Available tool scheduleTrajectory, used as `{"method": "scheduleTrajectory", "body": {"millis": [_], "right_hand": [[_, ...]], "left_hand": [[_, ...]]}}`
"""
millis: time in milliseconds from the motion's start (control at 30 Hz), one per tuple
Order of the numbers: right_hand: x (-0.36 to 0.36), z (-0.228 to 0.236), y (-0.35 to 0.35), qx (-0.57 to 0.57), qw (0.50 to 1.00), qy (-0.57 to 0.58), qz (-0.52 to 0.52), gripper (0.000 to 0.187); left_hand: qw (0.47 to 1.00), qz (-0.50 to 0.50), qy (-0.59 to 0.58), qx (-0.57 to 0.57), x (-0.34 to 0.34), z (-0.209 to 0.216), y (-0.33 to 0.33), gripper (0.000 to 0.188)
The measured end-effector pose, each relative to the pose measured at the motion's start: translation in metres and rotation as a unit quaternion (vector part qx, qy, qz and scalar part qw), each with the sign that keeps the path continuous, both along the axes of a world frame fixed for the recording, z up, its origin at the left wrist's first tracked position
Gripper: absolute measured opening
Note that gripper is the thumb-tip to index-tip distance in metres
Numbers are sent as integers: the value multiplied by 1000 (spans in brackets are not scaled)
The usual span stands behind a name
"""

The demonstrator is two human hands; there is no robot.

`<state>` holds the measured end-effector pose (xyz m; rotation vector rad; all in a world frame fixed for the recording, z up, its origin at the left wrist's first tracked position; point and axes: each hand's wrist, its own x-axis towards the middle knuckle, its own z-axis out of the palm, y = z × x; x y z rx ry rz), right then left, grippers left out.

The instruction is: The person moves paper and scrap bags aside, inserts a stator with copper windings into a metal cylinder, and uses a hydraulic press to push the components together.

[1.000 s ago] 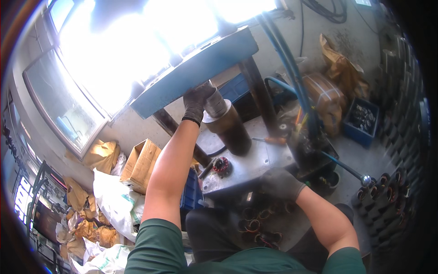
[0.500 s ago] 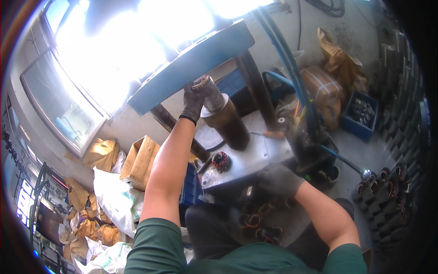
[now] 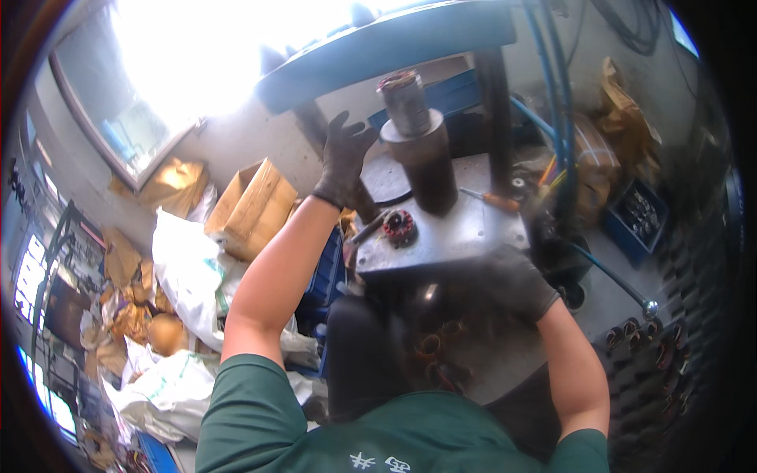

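My left hand (image 3: pixel 345 162), in a dark glove, is raised left of the press column with fingers spread and nothing in it. Beside it, a grey metal motor housing (image 3: pixel 407 106), copper-red windings showing at its top, stands on the thick cylindrical post (image 3: pixel 426 165) of the press. My right hand (image 3: pixel 516 284), also gloved, is by the front right edge of the steel base plate (image 3: pixel 465 240). Its fingers are smeared by motion. A small round part with red windings (image 3: pixel 400 226) sits on the plate's left, next to a short dark bar (image 3: pixel 369 226).
A blue press beam (image 3: pixel 386 55) spans above the post. A screwdriver-like tool with orange handle (image 3: pixel 498 202) lies on the plate. At right are a ball-ended lever (image 3: pixel 619 284) and a blue bin (image 3: pixel 637 221); at left, a wooden box (image 3: pixel 252 209) and white sacks (image 3: pixel 185 268).
My left hand has let go of the motor housing and drawn away to its left and down. The housing now stands alone on the post. The whole view has shifted.
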<state>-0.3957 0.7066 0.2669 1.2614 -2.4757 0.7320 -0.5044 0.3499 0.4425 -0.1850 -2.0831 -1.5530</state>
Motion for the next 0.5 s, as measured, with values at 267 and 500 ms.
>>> {"method": "scheduleTrajectory", "body": {"millis": [267,500], "right_hand": [[68,99,11,-128,989,-42,-56,36],[150,123,117,-75,928,266,-251,29]], "left_hand": [[987,100,-74,104,220,-168,-154,61],[899,344,-270,-8,372,-369,-191,39]]}}
